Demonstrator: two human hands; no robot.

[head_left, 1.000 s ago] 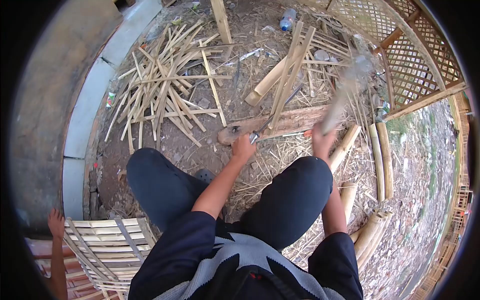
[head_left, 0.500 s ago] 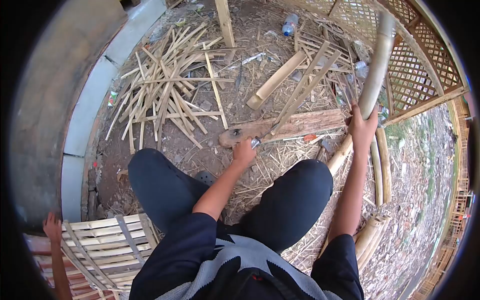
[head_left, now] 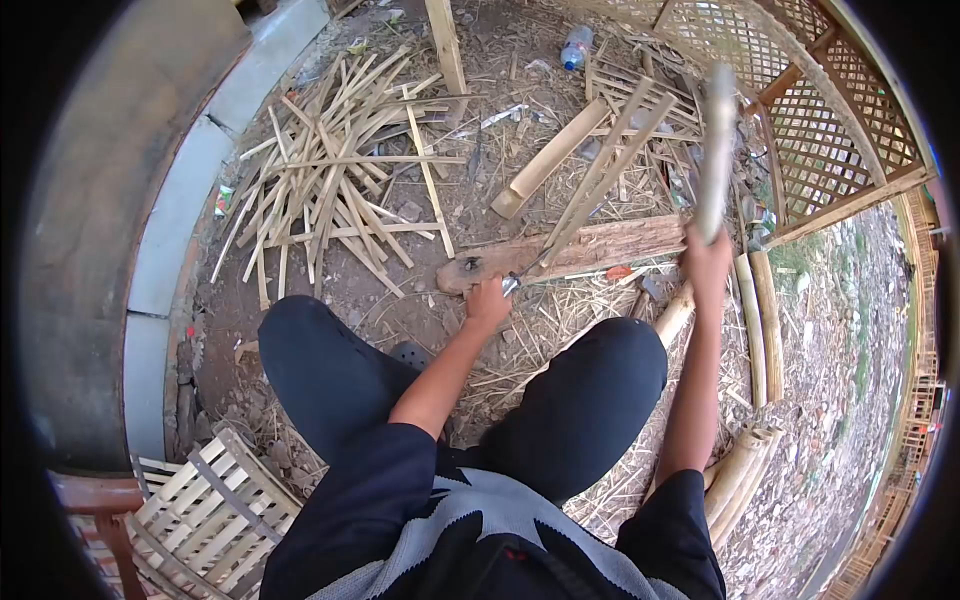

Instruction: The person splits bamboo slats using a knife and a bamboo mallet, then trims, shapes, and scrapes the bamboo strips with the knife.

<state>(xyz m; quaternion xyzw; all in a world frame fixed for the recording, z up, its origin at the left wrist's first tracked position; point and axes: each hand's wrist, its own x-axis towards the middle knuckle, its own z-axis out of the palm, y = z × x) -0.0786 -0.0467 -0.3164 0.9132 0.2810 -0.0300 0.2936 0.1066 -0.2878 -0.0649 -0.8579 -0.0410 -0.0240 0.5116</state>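
Observation:
My left hand (head_left: 487,303) is closed round the handle of a blade tool (head_left: 511,284), near the left end of a flat wooden plank (head_left: 610,247). The blade runs up and right and is partly hidden by two bamboo strips (head_left: 606,176) that cross the plank. At the right, my right hand (head_left: 707,262) grips the lower end of a thick bamboo stick (head_left: 717,150), raised nearly upright and blurred at its top. Beyond the plank a split bamboo piece (head_left: 550,157) lies on the ground.
A pile of thin strips (head_left: 335,170) lies at the left. Bamboo poles (head_left: 768,330) lie at the right, beside a lattice panel (head_left: 820,120). A slatted bamboo panel (head_left: 215,510) is at lower left, a plastic bottle (head_left: 576,48) at the top.
The thick stick has swung up from the plank's right side and is now slightly lower and further left. The slatted panel has tilted; another person's hand beside it no longer shows clearly.

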